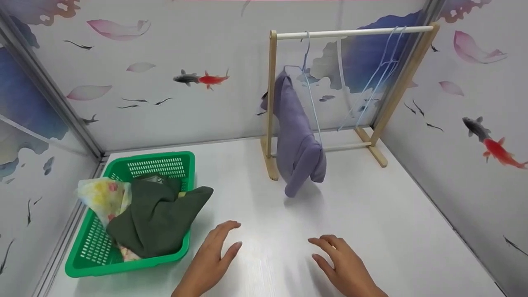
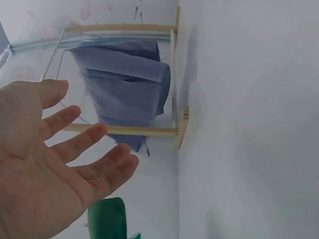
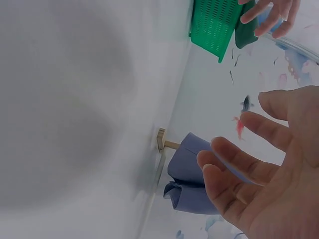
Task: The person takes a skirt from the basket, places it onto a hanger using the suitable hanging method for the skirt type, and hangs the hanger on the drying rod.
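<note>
My left hand (image 1: 211, 256) hovers over the white table to the right of the green basket, fingers relaxed and holding nothing. Opposite it, my right hand (image 1: 344, 266) is also held above the table with loosely bent, unoccupied fingers. Beyond both hands, a purple garment (image 1: 298, 136) hangs on a hanger (image 1: 307, 53) near the left end of a small wooden rack (image 1: 271, 95). Its lower part bulges toward me. In the left wrist view the purple garment (image 2: 124, 79) appears past the spread fingers; in the right wrist view the garment (image 3: 192, 174) is partly covered by the fingers.
The green basket (image 1: 128, 270) stands at the left with a dark green garment (image 1: 159, 218) draped over its right rim and a floral cloth (image 1: 105, 196) over its left. Bare hangers (image 1: 385, 70) hang at the rack's right end. Printed walls (image 1: 185, 111) enclose the table (image 1: 371, 214).
</note>
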A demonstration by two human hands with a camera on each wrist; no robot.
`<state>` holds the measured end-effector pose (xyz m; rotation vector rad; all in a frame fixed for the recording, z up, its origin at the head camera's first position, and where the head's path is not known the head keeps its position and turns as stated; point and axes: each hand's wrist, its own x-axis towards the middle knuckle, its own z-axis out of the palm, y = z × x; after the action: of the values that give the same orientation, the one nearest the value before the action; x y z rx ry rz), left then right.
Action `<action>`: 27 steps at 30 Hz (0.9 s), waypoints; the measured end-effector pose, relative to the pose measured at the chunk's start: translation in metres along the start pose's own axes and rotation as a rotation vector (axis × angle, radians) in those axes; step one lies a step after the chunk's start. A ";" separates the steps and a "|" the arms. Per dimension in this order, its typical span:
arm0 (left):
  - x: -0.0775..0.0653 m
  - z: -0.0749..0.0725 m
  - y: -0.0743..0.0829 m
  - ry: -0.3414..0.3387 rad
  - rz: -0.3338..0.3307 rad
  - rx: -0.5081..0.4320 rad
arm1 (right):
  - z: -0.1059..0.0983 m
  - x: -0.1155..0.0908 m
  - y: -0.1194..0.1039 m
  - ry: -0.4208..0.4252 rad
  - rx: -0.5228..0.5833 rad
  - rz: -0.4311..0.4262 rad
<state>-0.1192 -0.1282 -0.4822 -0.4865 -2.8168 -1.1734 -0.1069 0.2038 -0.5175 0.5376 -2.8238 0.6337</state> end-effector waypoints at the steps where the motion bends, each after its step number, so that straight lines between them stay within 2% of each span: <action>1: 0.001 -0.005 0.001 0.025 0.018 0.010 | 0.000 -0.001 0.000 0.005 0.001 -0.010; 4: 0.006 -0.023 0.002 0.103 0.065 0.040 | 0.002 -0.003 0.002 0.024 0.012 -0.033; 9: 0.015 -0.056 0.001 0.195 0.073 0.089 | 0.004 -0.005 0.002 0.029 0.013 -0.027; 12: 0.021 -0.076 -0.005 0.224 0.060 0.107 | 0.005 -0.006 0.002 0.031 0.004 -0.028; 14: 0.025 -0.089 -0.012 0.219 0.042 0.121 | 0.005 -0.006 0.003 0.032 0.002 -0.036; 19: 0.034 -0.119 -0.038 0.134 -0.039 0.165 | 0.005 -0.007 0.003 0.015 0.009 -0.032; 22: 0.039 -0.131 -0.056 0.065 -0.128 0.204 | 0.005 -0.008 0.005 -0.003 0.010 -0.022; 24: 0.040 -0.135 -0.068 -0.016 -0.207 0.233 | 0.005 -0.009 0.005 -0.012 0.015 -0.021; 27: 0.043 -0.135 -0.084 -0.183 -0.308 0.241 | 0.005 -0.011 0.007 -0.020 0.017 -0.023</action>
<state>-0.1956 -0.2669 -0.4366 -0.1534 -3.2239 -0.8428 -0.1004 0.2103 -0.5277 0.5819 -2.8288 0.6520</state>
